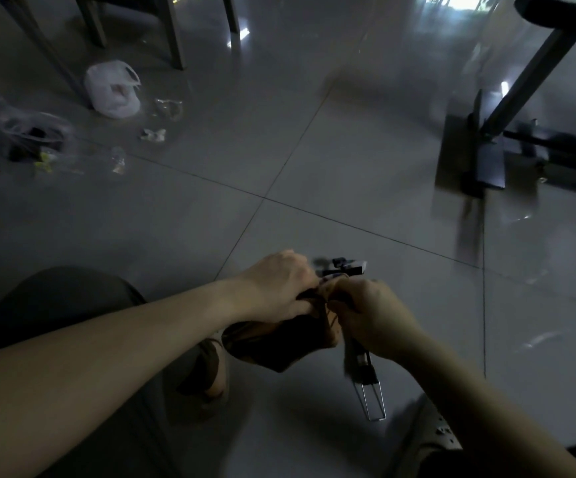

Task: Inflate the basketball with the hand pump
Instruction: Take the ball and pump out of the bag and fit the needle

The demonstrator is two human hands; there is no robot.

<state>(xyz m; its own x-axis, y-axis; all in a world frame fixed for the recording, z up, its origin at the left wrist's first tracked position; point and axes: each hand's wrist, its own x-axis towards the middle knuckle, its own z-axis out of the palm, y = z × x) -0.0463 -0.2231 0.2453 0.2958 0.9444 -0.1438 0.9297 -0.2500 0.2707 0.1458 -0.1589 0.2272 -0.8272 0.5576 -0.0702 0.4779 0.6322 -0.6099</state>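
Left hand [279,288] clutches crumpled, limp orange basketball [279,343]; right hand [374,317] curled round slim black hand pump [362,363], wire foot-loop over glossy floor tiles [314,167].

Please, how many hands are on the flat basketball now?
2. The left hand grips the upper edge of the basketball from the left; the right hand is at the same edge on the right, beside the pump. Blur hides what its fingers pinch.

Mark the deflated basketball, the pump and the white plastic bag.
basketball [279,343], head view, crumpled dark side.
pump [362,359], head view, lower barrel.
white plastic bag [112,89], head view, middle.
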